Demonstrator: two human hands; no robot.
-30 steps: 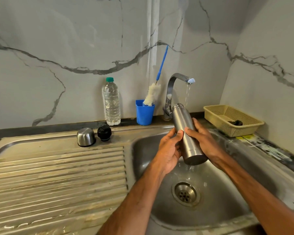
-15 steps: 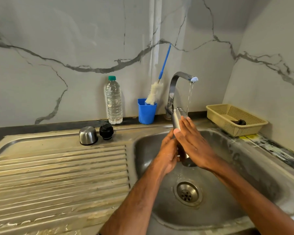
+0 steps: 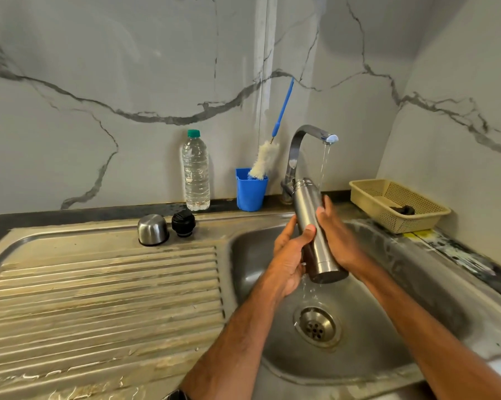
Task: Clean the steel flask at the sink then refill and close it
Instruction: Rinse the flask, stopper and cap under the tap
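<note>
The steel flask [image 3: 315, 226] is held tilted over the sink basin [image 3: 387, 342], mouth up toward the running tap [image 3: 307, 134]. Water streams from the spout onto the flask's upper side and drips off its base. My left hand [image 3: 289, 258] grips the flask from the left, thumb across its front. My right hand [image 3: 335, 235] presses against its right side. The flask's steel cup lid [image 3: 152, 229] and black stopper [image 3: 183, 222] stand on the drainboard at the back.
A water bottle [image 3: 195, 171] and a blue cup [image 3: 250, 192] holding a bottle brush [image 3: 262, 163] stand against the wall left of the tap. A beige basket [image 3: 399, 203] sits on the right counter. The ribbed drainboard [image 3: 99, 298] fills the left.
Half a second ago my right hand covered the front of the flask; it has slid to the right side, and the flask's body and base show again.
</note>
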